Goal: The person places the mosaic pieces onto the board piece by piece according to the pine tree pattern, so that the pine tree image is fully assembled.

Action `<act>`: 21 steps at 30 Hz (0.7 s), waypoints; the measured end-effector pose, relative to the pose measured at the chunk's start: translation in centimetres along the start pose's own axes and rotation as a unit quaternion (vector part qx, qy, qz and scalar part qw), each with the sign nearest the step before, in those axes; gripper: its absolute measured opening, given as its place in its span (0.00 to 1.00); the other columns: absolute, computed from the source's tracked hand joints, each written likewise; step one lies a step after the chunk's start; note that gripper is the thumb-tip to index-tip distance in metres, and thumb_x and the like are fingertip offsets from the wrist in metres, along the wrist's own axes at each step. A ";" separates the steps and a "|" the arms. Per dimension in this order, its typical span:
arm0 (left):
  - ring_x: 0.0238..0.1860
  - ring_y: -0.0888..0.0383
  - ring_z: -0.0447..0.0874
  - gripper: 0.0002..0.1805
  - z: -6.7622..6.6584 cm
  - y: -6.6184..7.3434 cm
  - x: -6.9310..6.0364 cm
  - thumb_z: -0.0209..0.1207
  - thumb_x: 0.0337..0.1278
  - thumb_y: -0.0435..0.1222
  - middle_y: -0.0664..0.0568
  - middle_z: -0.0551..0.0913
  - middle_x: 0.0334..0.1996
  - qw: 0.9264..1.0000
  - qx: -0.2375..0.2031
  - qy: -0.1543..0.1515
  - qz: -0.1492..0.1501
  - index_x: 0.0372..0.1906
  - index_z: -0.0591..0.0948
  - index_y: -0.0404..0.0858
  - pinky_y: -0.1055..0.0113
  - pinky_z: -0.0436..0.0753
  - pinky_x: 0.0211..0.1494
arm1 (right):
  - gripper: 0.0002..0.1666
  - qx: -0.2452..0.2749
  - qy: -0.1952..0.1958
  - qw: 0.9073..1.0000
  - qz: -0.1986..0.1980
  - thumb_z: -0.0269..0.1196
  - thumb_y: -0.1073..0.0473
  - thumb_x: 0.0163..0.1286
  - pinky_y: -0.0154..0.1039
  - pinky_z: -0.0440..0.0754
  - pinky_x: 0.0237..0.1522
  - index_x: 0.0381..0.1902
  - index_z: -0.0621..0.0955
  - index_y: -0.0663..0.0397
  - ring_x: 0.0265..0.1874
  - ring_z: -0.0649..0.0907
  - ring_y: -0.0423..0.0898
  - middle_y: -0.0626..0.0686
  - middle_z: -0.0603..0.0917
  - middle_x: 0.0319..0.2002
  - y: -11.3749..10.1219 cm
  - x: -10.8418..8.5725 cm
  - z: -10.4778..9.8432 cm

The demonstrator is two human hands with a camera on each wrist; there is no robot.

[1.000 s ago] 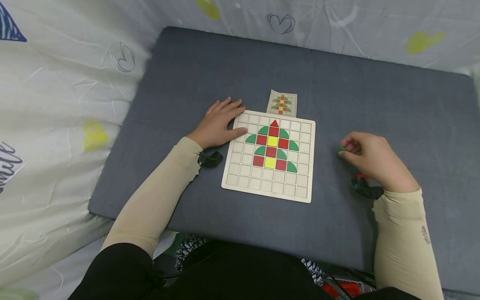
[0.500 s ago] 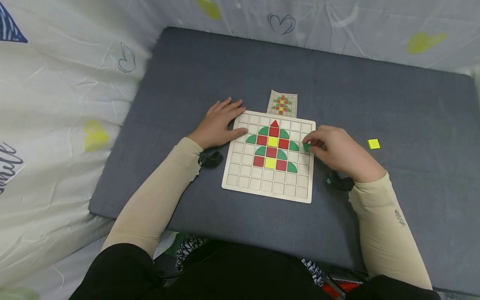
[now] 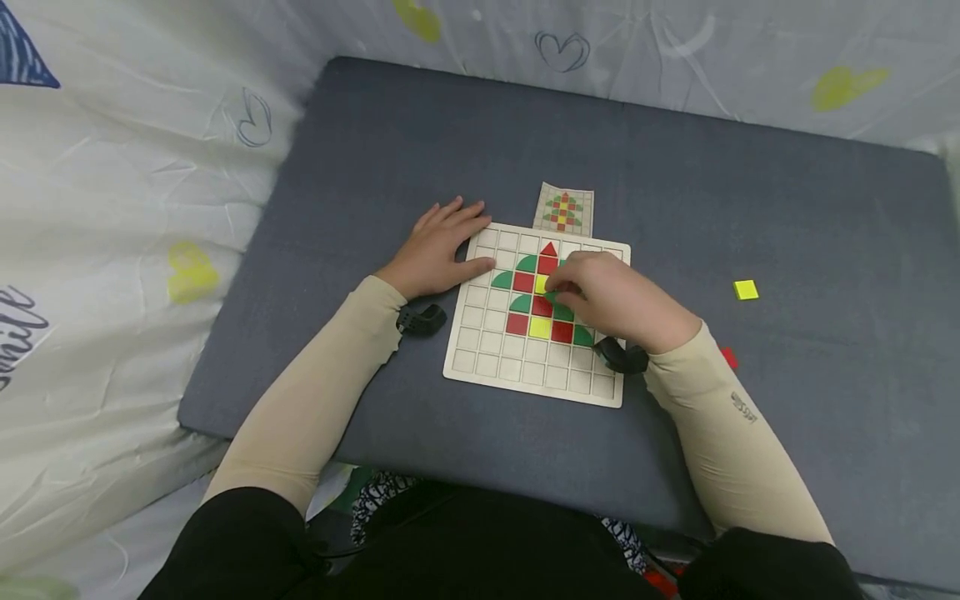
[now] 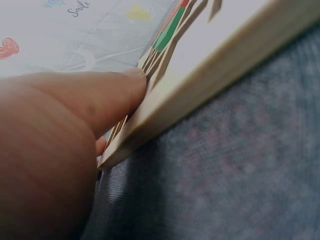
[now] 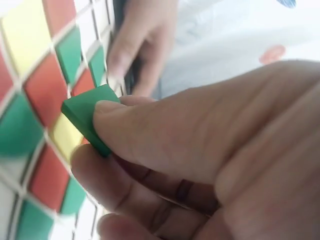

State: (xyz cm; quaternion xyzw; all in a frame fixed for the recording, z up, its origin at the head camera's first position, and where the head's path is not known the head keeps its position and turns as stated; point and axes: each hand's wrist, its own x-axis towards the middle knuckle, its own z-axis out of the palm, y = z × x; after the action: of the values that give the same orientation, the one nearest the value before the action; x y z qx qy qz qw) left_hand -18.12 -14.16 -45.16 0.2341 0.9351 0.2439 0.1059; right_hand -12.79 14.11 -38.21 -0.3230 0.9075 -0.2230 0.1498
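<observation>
A pale wooden grid board (image 3: 525, 390) lies on the dark grey table, with red, yellow and green tiles forming a tree shape in its cells. My left hand (image 3: 437, 254) rests at the board's upper left corner, fingers spread and straight. In the left wrist view its thumb (image 4: 110, 92) lies over the board's edge. Above the middle of the pattern, my right hand (image 3: 618, 296) pinches a green tile (image 5: 82, 111) between thumb and fingers. The right wrist view shows this tile tilted, close to the grid; its full outline is partly covered by the thumb. Several cells lie hidden beneath the right hand.
A small paper card (image 3: 564, 207) printed with a similar tree pattern lies against the board's far edge. Right of the board are a loose yellow square tile (image 3: 746, 289) and a red piece (image 3: 730, 357), partly covered by the right sleeve. White patterned sheeting (image 3: 480, 33) borders the table.
My right hand has carried the green tile left from the table's right side to over the board, uncovering the yellow tile. The left hand has stayed in place.
</observation>
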 end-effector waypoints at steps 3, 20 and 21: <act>0.87 0.50 0.39 0.42 0.0 0.0 0.0 0.58 0.73 0.60 0.51 0.54 0.85 1.000 0.002 -0.004 -0.001 0.83 0.64 0.45 0.51 0.34 0.87 | 0.10 0.006 -0.005 1.000 -0.020 0.65 0.70 0.73 0.44 0.82 0.43 0.46 0.91 0.60 0.36 0.81 0.49 0.54 0.87 0.40 -0.6 0.7 0.6; 0.86 0.49 0.39 0.41 0.0 -0.4 0.0 0.56 0.75 0.61 0.51 0.54 0.85 1.000 0.004 -0.003 0.012 0.83 0.64 0.46 0.51 0.33 0.87 | 0.07 0.039 -0.044 0.996 -0.073 0.67 0.68 0.72 0.42 0.85 0.49 0.42 0.91 0.55 0.40 0.85 0.45 0.50 0.89 0.40 -3.0 4.2 3.8; 0.86 0.49 0.39 0.41 0.0 -0.3 0.0 0.56 0.75 0.60 0.51 0.54 0.85 1.000 0.004 -0.002 0.012 0.83 0.64 0.46 0.52 0.33 0.87 | 0.07 0.037 -0.044 0.996 -0.073 0.67 0.68 0.72 0.42 0.85 0.48 0.41 0.91 0.55 0.39 0.85 0.45 0.49 0.89 0.40 -3.0 4.2 3.9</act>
State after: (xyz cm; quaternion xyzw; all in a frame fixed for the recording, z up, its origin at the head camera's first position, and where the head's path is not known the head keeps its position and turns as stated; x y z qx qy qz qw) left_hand -18.22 -14.42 -45.34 0.2460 0.9332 0.2405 0.1037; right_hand -12.78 8.09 -40.55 -0.3918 0.8653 -0.2523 0.1850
